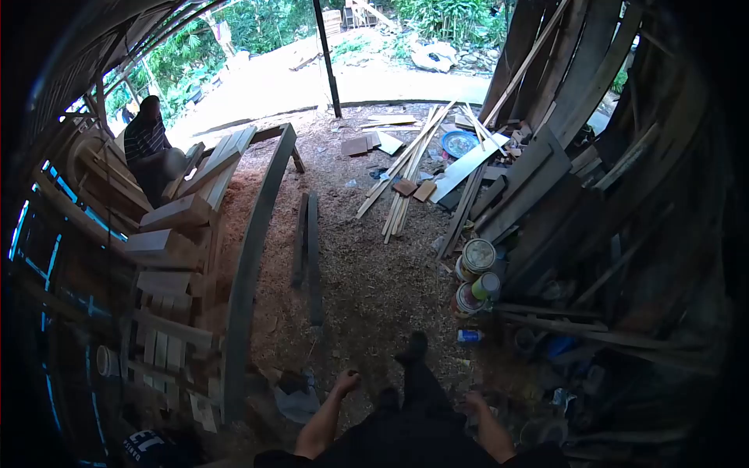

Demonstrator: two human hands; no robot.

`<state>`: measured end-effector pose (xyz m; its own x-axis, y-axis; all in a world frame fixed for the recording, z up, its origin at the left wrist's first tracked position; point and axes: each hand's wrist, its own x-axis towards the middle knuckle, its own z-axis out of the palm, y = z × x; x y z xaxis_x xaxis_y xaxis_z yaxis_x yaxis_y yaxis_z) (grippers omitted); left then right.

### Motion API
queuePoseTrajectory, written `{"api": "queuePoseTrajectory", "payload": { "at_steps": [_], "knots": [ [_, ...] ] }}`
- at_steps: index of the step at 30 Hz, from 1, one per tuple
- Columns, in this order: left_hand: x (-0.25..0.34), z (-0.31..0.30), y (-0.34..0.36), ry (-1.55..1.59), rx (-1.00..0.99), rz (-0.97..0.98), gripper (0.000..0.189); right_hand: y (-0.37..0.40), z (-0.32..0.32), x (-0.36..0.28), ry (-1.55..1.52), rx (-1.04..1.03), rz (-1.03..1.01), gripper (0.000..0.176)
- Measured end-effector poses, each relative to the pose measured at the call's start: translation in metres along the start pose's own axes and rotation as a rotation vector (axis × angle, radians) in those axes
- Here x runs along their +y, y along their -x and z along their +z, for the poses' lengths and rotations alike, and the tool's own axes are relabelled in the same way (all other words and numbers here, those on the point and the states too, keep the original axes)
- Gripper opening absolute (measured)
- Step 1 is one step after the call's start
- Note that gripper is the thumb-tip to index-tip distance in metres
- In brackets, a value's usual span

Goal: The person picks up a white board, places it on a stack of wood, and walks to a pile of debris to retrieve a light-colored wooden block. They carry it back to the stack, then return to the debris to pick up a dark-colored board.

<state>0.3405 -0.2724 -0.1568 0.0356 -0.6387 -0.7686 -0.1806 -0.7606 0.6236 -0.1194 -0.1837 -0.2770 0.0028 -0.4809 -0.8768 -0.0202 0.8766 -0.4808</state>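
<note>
My left hand [347, 382] hangs in front of my body above the shavings-covered floor [359, 281], its fingers curled closed. Whether anything small is inside them is hidden. My right hand [473, 403] hangs low on the other side, dim and partly lost in shadow, so its fingers cannot be made out. Between the two hands show my dark-clothed legs, one dark shoe [413, 347] set forward. Nearest the left hand on the floor is a pale crumpled sheet or bag [297, 403]. A blue can [469, 335] lies beyond the right hand.
A long beam [253, 249] edges a frame at left, with thick timber blocks [164, 248] beside it. A person [148, 148] sits behind. Two dark boards [314, 257] lie mid-floor. Paint buckets [478, 256], thin strips [406, 168] and leaning planks [538, 179] line the right.
</note>
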Motion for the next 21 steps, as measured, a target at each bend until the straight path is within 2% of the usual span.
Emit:
{"api": "queuePoseTrajectory", "payload": {
  "at_steps": [1,2,5,9,11,12,13,14,15,17,18,21],
  "knots": [
    [0.018,0.0,-0.014,-0.041,-0.008,0.042,0.029,-0.002,0.003,-0.022,0.017,-0.044,-0.017,0.027],
    [0.038,-0.002,-0.028,-0.063,0.008,0.056,0.029,-0.005,0.008,-0.045,0.014,0.039,0.058,0.025],
    [0.081,-0.009,-0.067,-0.046,0.049,0.025,0.028,-0.1,-0.011,-0.074,0.088,-0.021,0.065,0.025],
    [0.107,-0.028,-0.112,-0.105,0.044,-0.03,0.028,-0.129,0.005,-0.199,0.046,-0.003,0.007,0.023],
    [0.12,-0.04,-0.146,-0.384,0.032,-0.005,0.029,-0.132,-0.004,-0.258,0.027,0.039,-0.039,0.021],
    [0.126,-0.041,-0.165,-0.383,0.022,0.003,0.029,-0.154,-0.011,-0.28,0.324,0.112,-0.214,0.021],
    [0.128,-0.042,-0.182,-0.406,0.129,0.087,0.029,-0.176,-0.014,-0.298,0.624,0.18,-0.383,0.021],
    [0.131,-0.042,-0.192,-0.428,0.239,0.163,0.029,-0.173,-0.013,-0.329,0.531,0.165,-0.335,0.022],
    [0.153,-0.036,-0.188,-0.425,0.234,0.147,0.029,-0.17,-0.01,-0.36,0.438,0.144,-0.28,0.024],
    [0.221,-0.023,-0.17,-0.065,0.215,-0.016,0.027,-0.18,-0.011,-0.394,0.39,0.122,-0.243,0.024],
    [0.229,-0.023,-0.184,-0.059,0.232,-0.063,0.025,-0.188,-0.011,-0.416,0.332,0.11,-0.231,0.024],
    [0.267,-0.019,-0.205,0.018,0.243,-0.048,0.027,-0.175,-0.005,-0.478,0.289,0.079,-0.16,0.024]
  ]
}}
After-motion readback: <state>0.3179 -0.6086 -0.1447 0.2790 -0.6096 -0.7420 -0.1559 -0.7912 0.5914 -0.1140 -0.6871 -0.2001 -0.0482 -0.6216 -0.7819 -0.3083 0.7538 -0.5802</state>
